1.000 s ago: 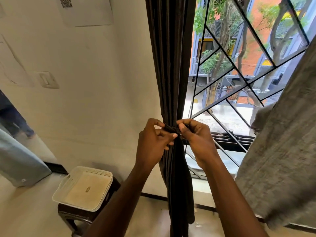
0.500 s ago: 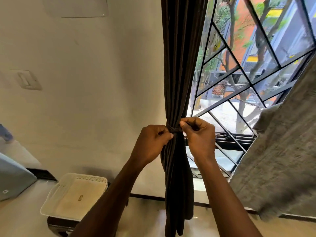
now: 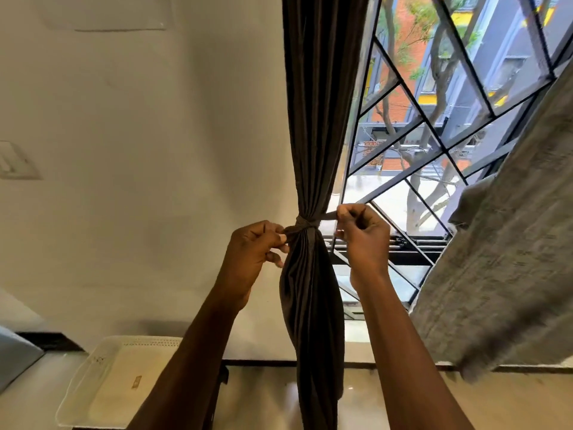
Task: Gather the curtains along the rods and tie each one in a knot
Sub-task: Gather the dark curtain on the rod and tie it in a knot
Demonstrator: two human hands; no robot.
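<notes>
A dark brown curtain (image 3: 319, 103) hangs gathered into a narrow bundle beside the window. A thin tie band (image 3: 305, 223) of the same cloth is wrapped around it at mid height and pinches it in. My left hand (image 3: 254, 256) grips the band's left end right against the bundle. My right hand (image 3: 364, 237) holds the band's right end, pulled out taut to the right. Below the band the curtain bulges and hangs down to the floor. A second, grey curtain (image 3: 508, 243) hangs at the right edge, partly out of frame.
The window (image 3: 434, 135) with black diagonal bars is behind and right of the dark curtain. A white lidded plastic box (image 3: 114, 383) sits on a dark stool at lower left. A plain cream wall with a switch plate (image 3: 15, 164) fills the left.
My hands have moved apart, drawing the band ends outward so the wrap cinches tighter around the curtain. The camera has tilted up and moved closer.
</notes>
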